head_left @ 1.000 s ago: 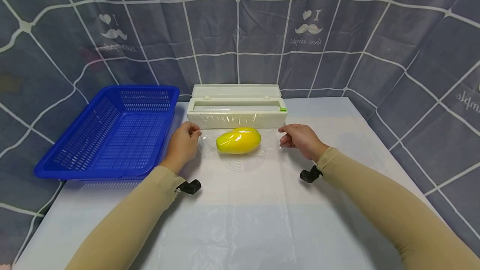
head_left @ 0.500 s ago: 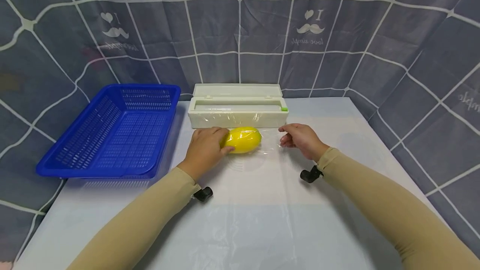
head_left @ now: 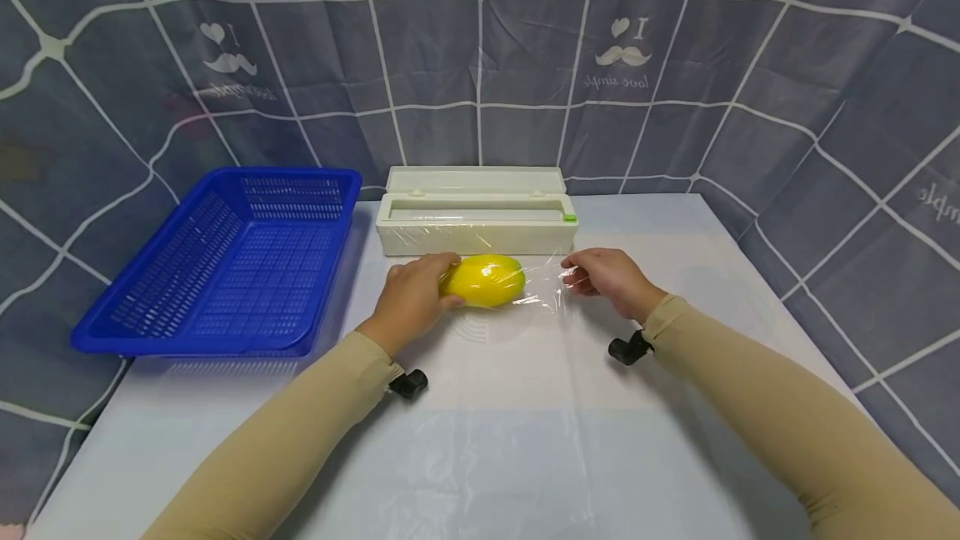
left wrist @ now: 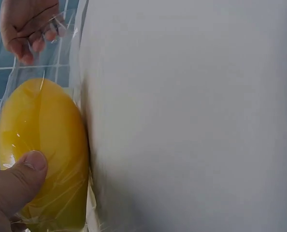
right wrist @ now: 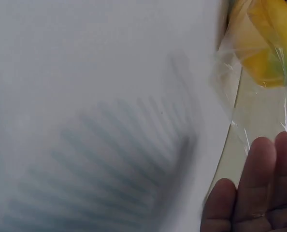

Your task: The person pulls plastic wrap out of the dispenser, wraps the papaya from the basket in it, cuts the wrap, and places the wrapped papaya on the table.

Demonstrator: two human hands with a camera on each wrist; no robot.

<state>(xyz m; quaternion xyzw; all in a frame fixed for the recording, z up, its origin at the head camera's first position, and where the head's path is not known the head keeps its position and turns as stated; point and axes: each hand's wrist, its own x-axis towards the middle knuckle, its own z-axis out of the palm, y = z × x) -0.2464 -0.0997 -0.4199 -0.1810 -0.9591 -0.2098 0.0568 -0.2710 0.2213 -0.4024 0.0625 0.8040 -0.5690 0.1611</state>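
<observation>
A yellow oval fruit (head_left: 487, 280) with a green tip is covered in clear cling film (head_left: 542, 283). My left hand (head_left: 408, 298) grips its left end; in the left wrist view the thumb (left wrist: 25, 174) presses on the film over the yellow skin. Off the fruit's other end, the film stretches to my right hand (head_left: 611, 280), whose fingertips pinch its edge. The right wrist view shows the film running from the fruit (right wrist: 266, 58) down to the fingers (right wrist: 259, 179). Just behind stands a white cling film dispenser (head_left: 480, 240) with its lid raised.
A blue perforated basket (head_left: 258, 290) stands at the left of the white-covered table (head_left: 487, 448). Behind the table hangs a dark grey curtain (head_left: 427, 48) with white lines, which also runs along both sides.
My left hand has gone from the film's left edge onto the fruit and grips it. My right hand has shifted slightly right, and the film beside the fruit looks more pulled up.
</observation>
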